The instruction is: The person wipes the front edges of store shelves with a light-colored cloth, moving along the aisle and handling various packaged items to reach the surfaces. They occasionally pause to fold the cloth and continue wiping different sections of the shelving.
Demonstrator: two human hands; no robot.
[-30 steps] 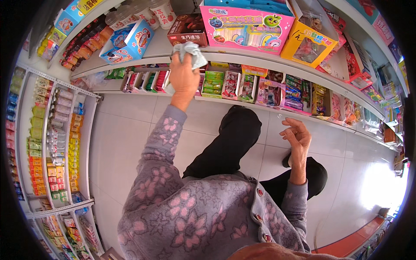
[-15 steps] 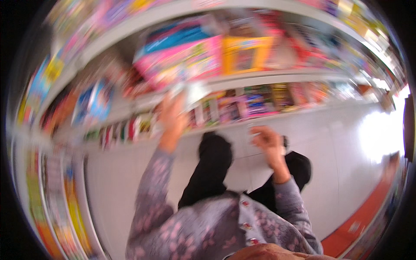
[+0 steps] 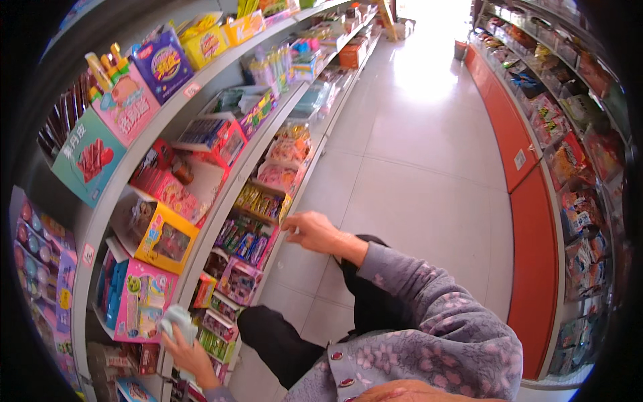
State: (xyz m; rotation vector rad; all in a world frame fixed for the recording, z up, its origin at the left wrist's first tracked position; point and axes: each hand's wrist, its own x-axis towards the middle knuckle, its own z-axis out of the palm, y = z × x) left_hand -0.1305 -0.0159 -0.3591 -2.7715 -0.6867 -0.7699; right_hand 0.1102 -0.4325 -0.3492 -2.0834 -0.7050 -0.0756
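Left hand (image 3: 187, 352) and cloth (image 3: 178, 320) have shifted along the shelf edge (image 3: 228, 201): a second ago the cloth is in front of the small brown box (image 3: 149, 358), now it is by the near corner of the pink box (image 3: 140, 301). View has swung toward the aisle too, so both sit at lower left.

Progress: cloth has got from the brown box to the pink box, so that short stretch looks passed over, judging by position only. Edge farther on, past the yellow box (image 3: 167, 238), has no cloth on it now and is probably left over. No visible difference in the surface between the two stretches, so can't confirm how much is done.

Cloth position: pale, bunched, at the fingertip end of the left hand, sticking out past the fingers, overlapping the pink box's corner in view. Looks to be against the shelf edge; exact contact is hard to tell. Left grip is closed around the cloth, part of it hidden by the fingers.

Right hand (image 3: 313, 231) is empty, fingers loosely bent and apart, over the floor (image 3: 415, 201) near the gold-wrapped candy (image 3: 260, 201); no touch clearly visible.
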